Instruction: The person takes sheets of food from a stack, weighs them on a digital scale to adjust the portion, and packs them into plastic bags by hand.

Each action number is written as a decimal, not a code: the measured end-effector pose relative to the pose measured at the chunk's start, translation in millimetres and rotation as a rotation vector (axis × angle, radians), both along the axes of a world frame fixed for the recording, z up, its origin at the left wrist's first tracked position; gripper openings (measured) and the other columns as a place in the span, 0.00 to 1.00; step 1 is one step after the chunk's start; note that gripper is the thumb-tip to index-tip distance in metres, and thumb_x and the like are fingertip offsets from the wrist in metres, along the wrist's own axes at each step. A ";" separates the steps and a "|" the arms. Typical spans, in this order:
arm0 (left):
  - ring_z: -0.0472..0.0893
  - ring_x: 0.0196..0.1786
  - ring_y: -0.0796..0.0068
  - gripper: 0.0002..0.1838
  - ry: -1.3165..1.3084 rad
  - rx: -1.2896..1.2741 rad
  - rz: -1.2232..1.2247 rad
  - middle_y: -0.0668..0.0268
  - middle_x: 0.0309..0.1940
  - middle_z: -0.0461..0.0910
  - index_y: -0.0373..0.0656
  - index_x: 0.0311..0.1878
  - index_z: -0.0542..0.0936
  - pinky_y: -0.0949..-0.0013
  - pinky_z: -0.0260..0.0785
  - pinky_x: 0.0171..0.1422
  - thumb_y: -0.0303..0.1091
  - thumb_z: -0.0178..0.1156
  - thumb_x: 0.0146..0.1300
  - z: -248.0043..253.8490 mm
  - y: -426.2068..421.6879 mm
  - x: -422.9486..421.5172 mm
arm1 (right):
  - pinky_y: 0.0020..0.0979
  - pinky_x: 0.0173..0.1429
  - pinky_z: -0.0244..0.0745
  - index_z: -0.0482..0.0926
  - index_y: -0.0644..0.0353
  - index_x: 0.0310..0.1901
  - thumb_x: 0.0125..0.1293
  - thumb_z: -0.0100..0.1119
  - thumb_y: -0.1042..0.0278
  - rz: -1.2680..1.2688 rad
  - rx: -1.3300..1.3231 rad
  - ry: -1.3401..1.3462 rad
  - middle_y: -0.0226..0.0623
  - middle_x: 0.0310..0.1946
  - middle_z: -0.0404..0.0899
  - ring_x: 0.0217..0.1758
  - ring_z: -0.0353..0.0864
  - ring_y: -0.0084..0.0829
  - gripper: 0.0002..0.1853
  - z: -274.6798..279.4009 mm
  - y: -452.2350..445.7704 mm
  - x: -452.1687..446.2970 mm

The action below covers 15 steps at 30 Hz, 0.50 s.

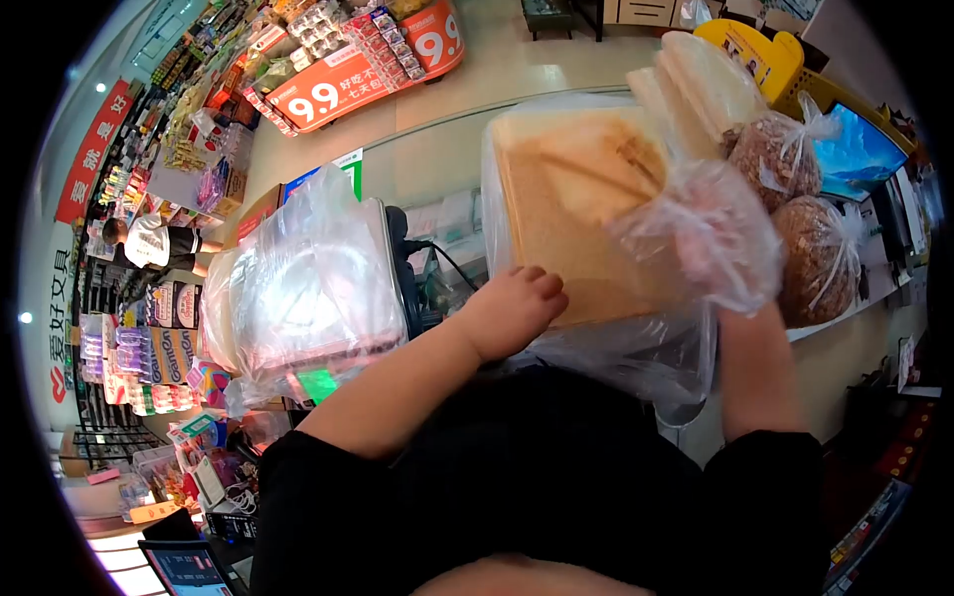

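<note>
A large stack of thin tan sheets [581, 219] lies in a clear plastic bag on the counter in front of me. My left hand [517, 310] rests at the near left edge of the stack, its fingers bent; whether they hold anything is hidden. On the right, my right hand [711, 243] is inside or behind a crumpled clear plastic bag [750, 238], above the stack's right side. Its fingers are blurred by the plastic. Two tied bags of brown food, an upper one [770, 159] and a lower one [817, 260], sit just beyond it.
A plastic-covered metal device [328, 278] stands at the left. Folded pale sheets [706, 84], a yellow chair-like object [760, 55] and a blue screen [860, 149] are at the upper right. A person [149, 241] stands near shelves at the far left.
</note>
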<state>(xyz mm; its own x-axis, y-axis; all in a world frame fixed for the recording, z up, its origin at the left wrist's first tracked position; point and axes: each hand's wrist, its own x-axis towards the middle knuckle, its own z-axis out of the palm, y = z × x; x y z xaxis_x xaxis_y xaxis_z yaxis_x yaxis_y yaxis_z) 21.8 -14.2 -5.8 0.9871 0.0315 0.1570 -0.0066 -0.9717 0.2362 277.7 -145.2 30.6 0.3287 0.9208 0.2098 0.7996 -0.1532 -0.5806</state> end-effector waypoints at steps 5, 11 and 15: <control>0.78 0.53 0.61 0.12 0.168 0.040 -0.053 0.64 0.46 0.78 0.44 0.44 0.83 0.59 0.74 0.54 0.34 0.56 0.60 -19.4 -4.1 -6.4 | 0.37 0.34 0.77 0.82 0.60 0.37 0.59 0.67 0.63 0.029 0.148 0.153 0.42 0.34 0.84 0.27 0.80 0.40 0.10 66.8 -5.0 -35.3; 0.81 0.44 0.58 0.12 0.166 0.143 -0.020 0.60 0.38 0.80 0.40 0.42 0.83 0.57 0.77 0.47 0.34 0.58 0.58 -36.3 -2.8 0.8 | 0.48 0.48 0.75 0.81 0.63 0.42 0.53 0.68 0.58 0.293 0.186 -0.346 0.49 0.38 0.82 0.43 0.80 0.51 0.19 -58.9 -24.2 -53.9; 0.80 0.41 0.58 0.09 -0.091 0.042 0.104 0.61 0.37 0.79 0.39 0.40 0.80 0.58 0.76 0.44 0.32 0.61 0.57 1.2 1.8 18.4 | 0.49 0.47 0.73 0.81 0.57 0.48 0.53 0.69 0.55 0.168 0.252 -0.249 0.44 0.41 0.80 0.45 0.79 0.49 0.22 -69.6 -31.1 -65.8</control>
